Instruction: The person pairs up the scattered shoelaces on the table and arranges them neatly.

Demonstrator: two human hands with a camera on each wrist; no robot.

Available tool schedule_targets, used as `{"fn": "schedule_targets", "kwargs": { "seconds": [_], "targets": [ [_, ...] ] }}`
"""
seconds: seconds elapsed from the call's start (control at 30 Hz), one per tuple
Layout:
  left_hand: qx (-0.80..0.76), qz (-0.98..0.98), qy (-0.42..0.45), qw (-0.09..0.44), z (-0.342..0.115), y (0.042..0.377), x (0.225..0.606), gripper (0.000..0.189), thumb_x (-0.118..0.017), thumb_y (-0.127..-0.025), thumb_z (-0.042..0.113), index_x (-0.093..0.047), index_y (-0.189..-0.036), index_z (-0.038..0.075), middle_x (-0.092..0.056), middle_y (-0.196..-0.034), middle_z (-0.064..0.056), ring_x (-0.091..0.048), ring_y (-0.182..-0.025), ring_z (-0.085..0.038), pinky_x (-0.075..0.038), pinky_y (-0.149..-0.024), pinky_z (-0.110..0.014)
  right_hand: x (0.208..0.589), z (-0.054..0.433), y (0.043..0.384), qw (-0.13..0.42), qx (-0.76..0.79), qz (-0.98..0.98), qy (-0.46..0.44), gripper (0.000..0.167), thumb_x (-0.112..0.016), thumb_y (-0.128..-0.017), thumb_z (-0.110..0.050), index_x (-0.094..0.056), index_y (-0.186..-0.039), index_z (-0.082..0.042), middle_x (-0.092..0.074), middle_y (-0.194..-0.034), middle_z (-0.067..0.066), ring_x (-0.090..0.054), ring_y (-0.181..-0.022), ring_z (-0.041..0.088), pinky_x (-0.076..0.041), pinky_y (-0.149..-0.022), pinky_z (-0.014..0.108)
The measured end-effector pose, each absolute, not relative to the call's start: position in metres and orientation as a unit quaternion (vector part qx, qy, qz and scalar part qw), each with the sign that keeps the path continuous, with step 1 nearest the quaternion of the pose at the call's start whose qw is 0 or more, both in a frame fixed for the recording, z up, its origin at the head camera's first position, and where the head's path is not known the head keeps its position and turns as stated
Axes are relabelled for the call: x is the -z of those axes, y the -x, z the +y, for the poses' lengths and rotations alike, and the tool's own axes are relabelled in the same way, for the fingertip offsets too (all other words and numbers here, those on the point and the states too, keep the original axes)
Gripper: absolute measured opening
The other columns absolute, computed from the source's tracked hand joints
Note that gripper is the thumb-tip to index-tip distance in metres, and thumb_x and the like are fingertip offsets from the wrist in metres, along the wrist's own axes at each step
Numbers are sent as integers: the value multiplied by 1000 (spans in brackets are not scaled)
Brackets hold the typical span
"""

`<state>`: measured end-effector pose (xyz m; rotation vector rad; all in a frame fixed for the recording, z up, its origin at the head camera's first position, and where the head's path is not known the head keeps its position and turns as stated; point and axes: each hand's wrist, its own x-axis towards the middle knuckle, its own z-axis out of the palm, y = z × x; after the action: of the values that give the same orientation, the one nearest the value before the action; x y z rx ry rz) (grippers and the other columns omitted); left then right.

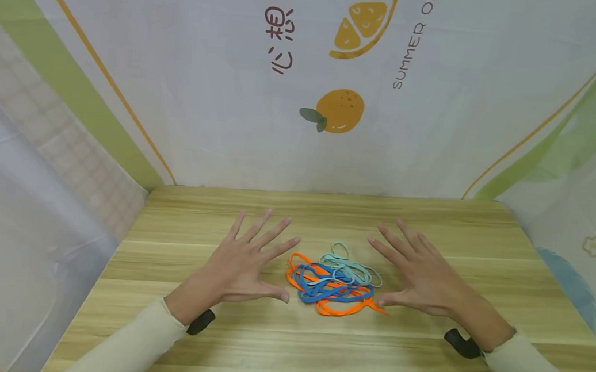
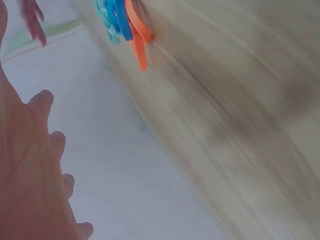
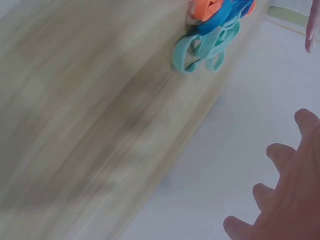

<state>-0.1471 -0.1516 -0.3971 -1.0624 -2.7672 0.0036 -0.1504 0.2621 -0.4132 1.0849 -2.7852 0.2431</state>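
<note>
A loose tangle of flat laces lies mid-table in the head view: an orange lace (image 1: 335, 311) at the bottom, a blue lace (image 1: 316, 291) across it, and a pale teal lace (image 1: 356, 271) on top toward the back right. To the left of the pile, my left hand (image 1: 240, 262) is held with fingers spread and nothing in it. My right hand (image 1: 424, 275) mirrors it on the other side, fingers also spread, its thumb tip near the orange end. Both wrist views show the spread fingers apart from the laces.
The wooden table (image 1: 286, 352) reaches back to a white printed cloth (image 1: 220, 117) hanging behind it. More cloth hangs at the left and right sides. A black wrist mount (image 1: 201, 321) shows under the left wrist, another black mount (image 1: 462, 343) under the right.
</note>
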Motion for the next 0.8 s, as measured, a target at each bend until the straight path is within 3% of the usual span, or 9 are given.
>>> {"fn": "schedule_targets", "kwargs": {
  "seconds": [0.27, 0.5, 0.67, 0.8],
  "targets": [
    [16, -931, 349, 106, -169, 144, 401, 107, -30, -88, 102, -48, -168, 34, -23, -182, -1, -15, -167, -40, -10, -126, -76, 415, 275, 147, 76, -89, -930, -347, 118, -82, -83, -75, -28, -176, -27, -16, -184, 4, -13, -166, 47, -28, -116, 81],
    [32, -934, 340, 109, -180, 141, 403, 110, -22, -89, 102, -51, -167, 31, -29, -180, -4, -20, -166, -43, -11, -125, -78, 418, 285, 145, 73, -100, -935, -333, 118, -84, -83, -71, -27, -177, -28, -17, -184, 4, -13, -166, 46, -26, -119, 80],
    [41, -936, 334, 102, -183, 140, 404, 109, -25, -90, 101, -50, -167, 30, -29, -180, -6, -21, -165, -45, -12, -124, -78, 418, 289, 143, 68, -111, -935, -330, 114, -84, -84, -70, -31, -175, -29, -18, -183, 4, -12, -166, 46, -24, -120, 79],
    [60, -938, 328, 90, -179, 139, 408, 98, -50, -93, 93, -47, -169, 31, -26, -181, -5, -17, -166, -45, -11, -124, -78, 418, 285, 141, 59, -137, -930, -335, 98, -86, -85, -67, -49, -167, -28, -23, -182, 2, -11, -167, 45, -27, -114, 83]
  ]
}}
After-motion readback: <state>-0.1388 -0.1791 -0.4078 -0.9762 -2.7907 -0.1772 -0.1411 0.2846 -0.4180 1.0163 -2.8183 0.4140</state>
